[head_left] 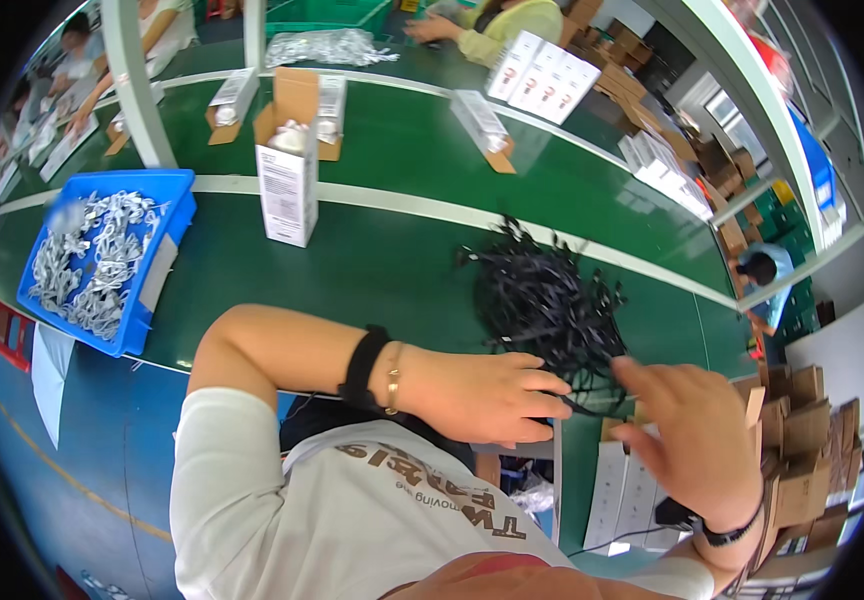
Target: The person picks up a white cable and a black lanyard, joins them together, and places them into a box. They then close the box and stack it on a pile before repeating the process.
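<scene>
A tangled heap of thin black straps [547, 295] lies on the green table in front of me. At its near edge my left hand [497, 395] is closed, fingers curled, and a black strand runs out from the fingertips to the right. My right hand [692, 430] is at the right side of the heap with thumb and fingers apart. Its fingertips come close to the straps, and nothing shows in its grasp.
A blue bin [127, 335] of grey-white cables sits at the left edge. An opened white box [287, 195] stands upright beyond it. More boxes [542, 80] stand across the table, where people work. White boxes [617, 495] lie by my right forearm; cartons [802, 490] are stacked at right.
</scene>
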Motion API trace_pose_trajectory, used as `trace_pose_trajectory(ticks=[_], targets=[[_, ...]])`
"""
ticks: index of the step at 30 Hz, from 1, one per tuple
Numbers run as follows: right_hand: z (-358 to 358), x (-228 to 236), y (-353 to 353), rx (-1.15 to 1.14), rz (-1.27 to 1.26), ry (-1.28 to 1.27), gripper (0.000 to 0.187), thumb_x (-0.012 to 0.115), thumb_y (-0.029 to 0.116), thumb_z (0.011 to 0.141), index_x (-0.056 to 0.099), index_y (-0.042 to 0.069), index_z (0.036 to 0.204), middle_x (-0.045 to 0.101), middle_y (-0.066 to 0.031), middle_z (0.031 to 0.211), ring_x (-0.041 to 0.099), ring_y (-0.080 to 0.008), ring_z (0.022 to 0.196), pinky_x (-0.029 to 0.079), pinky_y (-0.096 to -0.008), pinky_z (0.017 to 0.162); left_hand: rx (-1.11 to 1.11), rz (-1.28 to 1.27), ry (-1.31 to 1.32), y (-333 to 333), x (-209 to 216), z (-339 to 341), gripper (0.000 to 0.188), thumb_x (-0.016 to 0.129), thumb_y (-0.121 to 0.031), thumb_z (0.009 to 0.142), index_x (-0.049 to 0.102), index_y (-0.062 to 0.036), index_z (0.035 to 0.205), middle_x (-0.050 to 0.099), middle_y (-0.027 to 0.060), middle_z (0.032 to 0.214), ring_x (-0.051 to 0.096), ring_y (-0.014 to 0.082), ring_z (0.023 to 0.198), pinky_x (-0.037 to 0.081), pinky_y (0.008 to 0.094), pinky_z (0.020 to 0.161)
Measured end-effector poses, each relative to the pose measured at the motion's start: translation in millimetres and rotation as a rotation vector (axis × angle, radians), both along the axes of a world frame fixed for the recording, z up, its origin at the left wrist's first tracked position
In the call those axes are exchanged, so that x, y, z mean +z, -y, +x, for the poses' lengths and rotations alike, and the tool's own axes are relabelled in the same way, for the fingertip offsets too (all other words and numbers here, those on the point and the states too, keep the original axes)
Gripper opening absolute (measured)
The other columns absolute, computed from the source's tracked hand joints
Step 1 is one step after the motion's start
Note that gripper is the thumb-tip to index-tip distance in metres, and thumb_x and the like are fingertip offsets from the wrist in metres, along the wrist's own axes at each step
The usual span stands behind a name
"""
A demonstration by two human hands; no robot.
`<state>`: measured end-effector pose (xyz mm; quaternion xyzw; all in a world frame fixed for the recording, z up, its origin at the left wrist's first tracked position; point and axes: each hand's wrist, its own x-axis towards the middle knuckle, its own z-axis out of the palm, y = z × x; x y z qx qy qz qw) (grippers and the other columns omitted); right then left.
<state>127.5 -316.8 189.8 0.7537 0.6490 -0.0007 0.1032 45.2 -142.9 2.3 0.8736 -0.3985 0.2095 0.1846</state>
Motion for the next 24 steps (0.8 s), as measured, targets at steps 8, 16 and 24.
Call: trace_pose_trajectory(ticks=[8,16,24], targets=[[94,-107,-248,0.128,-0.047,-0.375,0.039,0.058,0.032,0.088,0.058,0.004,0.115,0.065,-0.015,0.095,0.061,-0.033,0.087,0.049,-0.0394,0.074,0.535,-0.035,-0.143,-100,-14,-112,0.033,0.066,-0.021,0.078,0.06,-0.0086,0.109,0.05,0.0119,0.127,0.045,0.03,0.12,0.041,0.0447,0.095],[259,-259,-409,-0.49,0.51,-0.306,0.045,0.059,0.023,0.077,0.054,-0.008,0.11,0.057,-0.0326,0.109,0.056,-0.0428,0.105,0.046,-0.043,0.091,1.04,-0.443,-0.021,-174,-53,-172,0.03,0.068,-0.007,0.076,0.062,-0.0064,0.106,0.055,0.0113,0.12,0.052,0.0308,0.11,0.043,0.0404,0.092],[290,-325,-436,-0.618,0.811,-0.257,0.038,0.059,0.023,0.078,0.06,-0.002,0.106,0.064,-0.0244,0.102,0.06,-0.0393,0.097,0.048,-0.0425,0.085,1.077,-0.674,0.008,-193,-59,-187,0.026,0.066,-0.004,0.077,0.062,-0.0052,0.103,0.058,0.0094,0.11,0.056,0.0281,0.101,0.045,0.0375,0.087]])
